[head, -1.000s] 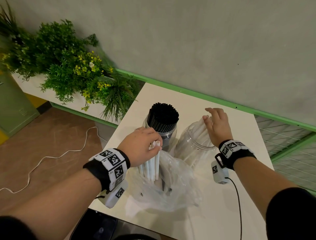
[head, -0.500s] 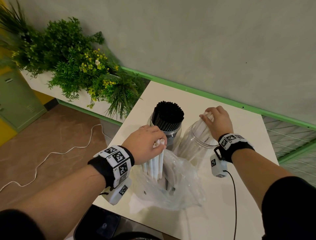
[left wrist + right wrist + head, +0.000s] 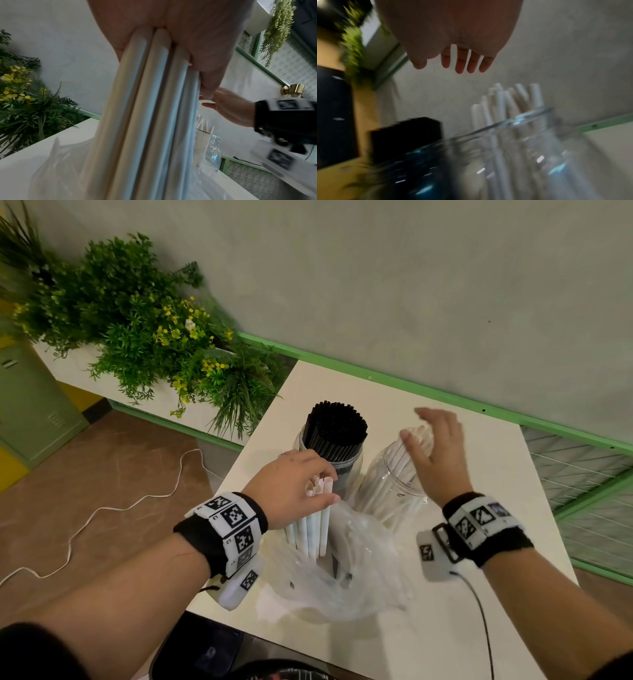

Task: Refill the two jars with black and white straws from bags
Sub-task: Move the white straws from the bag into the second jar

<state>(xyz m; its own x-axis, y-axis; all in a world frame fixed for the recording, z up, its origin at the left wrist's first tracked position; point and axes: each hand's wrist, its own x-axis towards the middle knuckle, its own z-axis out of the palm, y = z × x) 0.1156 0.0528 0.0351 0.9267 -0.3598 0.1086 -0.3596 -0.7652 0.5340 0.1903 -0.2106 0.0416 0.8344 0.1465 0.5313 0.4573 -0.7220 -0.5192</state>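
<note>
My left hand [image 3: 301,486] grips a bundle of white straws [image 3: 313,529] upright, their lower ends inside a crumpled clear plastic bag [image 3: 342,580]. In the left wrist view the white straws [image 3: 145,108] fill the frame under my palm. A clear jar [image 3: 329,463] packed with black straws [image 3: 334,428] stands just behind that hand. To its right a second clear jar [image 3: 390,491] holds several white straws [image 3: 505,105]. My right hand [image 3: 436,446] hovers above this jar's mouth, fingers spread and empty, blurred by motion.
The white table [image 3: 507,474] is small, with its left edge near the black-straw jar. Green plants [image 3: 144,337] stand in a planter to the left. A white cable [image 3: 102,515] lies on the brown floor. A wire grid panel [image 3: 589,474] is at the right.
My right hand let go of the white straws in the right jar and lifted off it with fingers spread. The left hand keeps its grip on the bundle, barely moved.
</note>
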